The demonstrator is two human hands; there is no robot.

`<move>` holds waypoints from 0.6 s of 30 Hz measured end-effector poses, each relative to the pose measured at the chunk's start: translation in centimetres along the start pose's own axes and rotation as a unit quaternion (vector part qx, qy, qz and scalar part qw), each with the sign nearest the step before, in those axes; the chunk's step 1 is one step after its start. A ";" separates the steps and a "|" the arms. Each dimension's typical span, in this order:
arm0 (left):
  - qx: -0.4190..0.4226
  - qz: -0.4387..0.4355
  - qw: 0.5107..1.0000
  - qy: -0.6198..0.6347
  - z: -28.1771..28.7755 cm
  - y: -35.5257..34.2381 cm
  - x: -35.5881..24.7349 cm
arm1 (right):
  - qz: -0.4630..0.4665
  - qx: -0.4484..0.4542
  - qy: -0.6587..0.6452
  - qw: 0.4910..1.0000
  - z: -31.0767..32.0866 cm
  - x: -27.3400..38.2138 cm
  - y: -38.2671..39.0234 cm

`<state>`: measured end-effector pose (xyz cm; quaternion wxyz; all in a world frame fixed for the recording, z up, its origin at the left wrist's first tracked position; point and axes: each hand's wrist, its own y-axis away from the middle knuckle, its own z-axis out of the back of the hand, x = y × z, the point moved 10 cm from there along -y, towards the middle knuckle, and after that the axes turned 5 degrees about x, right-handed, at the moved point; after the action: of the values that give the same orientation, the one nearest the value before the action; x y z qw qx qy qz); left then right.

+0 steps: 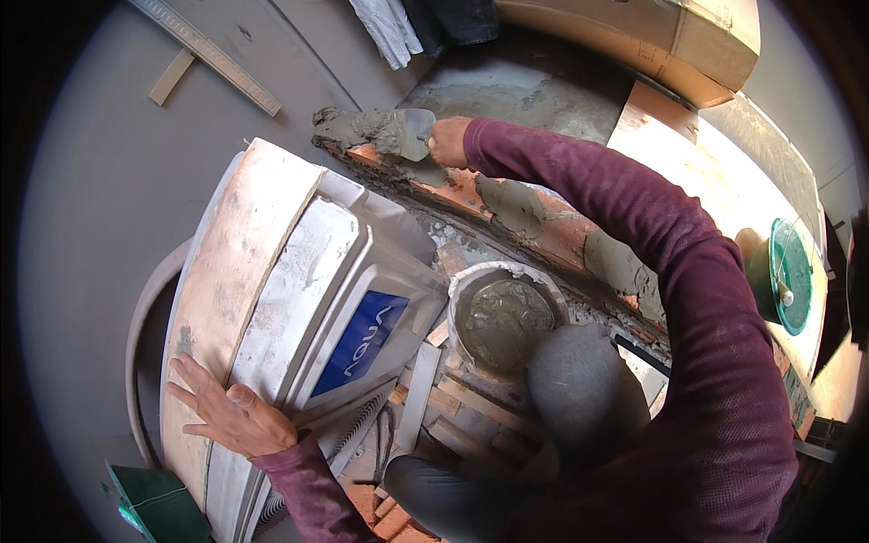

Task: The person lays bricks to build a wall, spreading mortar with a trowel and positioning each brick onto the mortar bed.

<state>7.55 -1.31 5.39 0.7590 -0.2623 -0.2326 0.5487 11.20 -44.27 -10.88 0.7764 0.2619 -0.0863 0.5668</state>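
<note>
My right hand point(447, 143) grips a trowel point(413, 134) against grey wet mortar point(348, 127) at the far left end of a low brick ledge point(462, 188). Patches of mortar cover parts of the ledge's reddish face. My left hand point(231, 412) rests with fingers spread on a pale wooden board point(244, 217) lying along a white plastic container point(398, 271) with a blue label. A bucket point(462, 290) of grey mortar stands below the ledge, partly behind my leg point(588, 389).
A green bucket point(789, 271) sits on a pale board point(742, 199) at right. Cardboard boxes point(615, 32) and hanging cloth point(389, 23) are at the top. A straightedge point(213, 59) lies upper left. Wood scraps point(471, 416), bricks point(394, 525) and a green object point(158, 502) are low in view.
</note>
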 end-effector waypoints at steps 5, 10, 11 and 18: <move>-0.007 0.005 1.000 0.015 -0.7 0.1 -0.5 | -0.006 -0.190 0.142 0.971 0.2 0.1 -8.6; -0.018 0.002 1.000 -0.021 0.9 0.4 0.1 | 0.151 -0.009 0.289 0.945 0.7 3.0 -10.0; -0.024 0.001 0.999 -0.027 1.1 0.4 0.0 | 0.155 0.038 0.234 0.959 0.9 2.4 -10.5; -0.013 -0.016 1.000 0.003 0.0 0.1 -1.6 | 0.403 0.042 0.160 0.900 2.3 1.1 -11.4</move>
<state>7.02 -2.77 5.16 0.7645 -0.2701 -0.2418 0.5330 22.50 -47.09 -11.96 0.4727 0.1426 -0.0349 0.8689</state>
